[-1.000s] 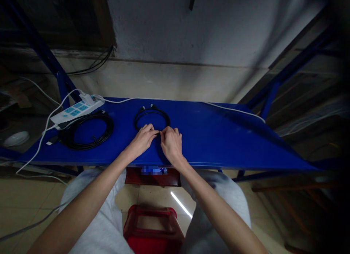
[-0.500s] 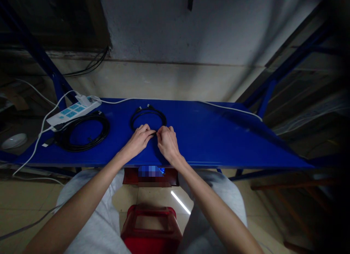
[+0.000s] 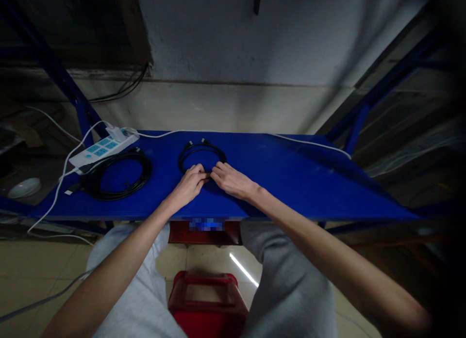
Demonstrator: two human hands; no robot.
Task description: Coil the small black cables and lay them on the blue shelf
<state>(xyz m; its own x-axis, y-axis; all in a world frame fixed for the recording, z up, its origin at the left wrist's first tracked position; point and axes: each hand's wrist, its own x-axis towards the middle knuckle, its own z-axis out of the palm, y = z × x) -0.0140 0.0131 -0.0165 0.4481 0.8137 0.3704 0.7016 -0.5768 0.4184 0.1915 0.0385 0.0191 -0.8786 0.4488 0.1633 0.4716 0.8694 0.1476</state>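
Note:
A coiled black cable (image 3: pixel 199 147) lies on the blue table (image 3: pixel 284 178), its two connector ends at the far side of the loop. At the near side of that loop, my left hand (image 3: pixel 191 183) pinches the cable. Facing it, my right hand (image 3: pixel 227 179) has its fingers closed at the same spot, the fingertips of both hands almost touching. The cable section between them is mostly covered by the fingers, so what exactly is pinched there is hidden. To the left lies a larger coiled black cable (image 3: pixel 105 195) with a connector end sticking out.
A white power strip (image 3: pixel 87 156) with a plug in it lies at the table's left end. A white cord (image 3: pixel 306 142) runs along the back edge. Blue frame posts (image 3: pixel 355 124) rise at both sides. Below is a red stool (image 3: pixel 207 309).
My right forearm has swung outward to the right, and the right hand has turned so its fingers point left. Both hands stay at the near side of the small coil. The view has shifted slightly.

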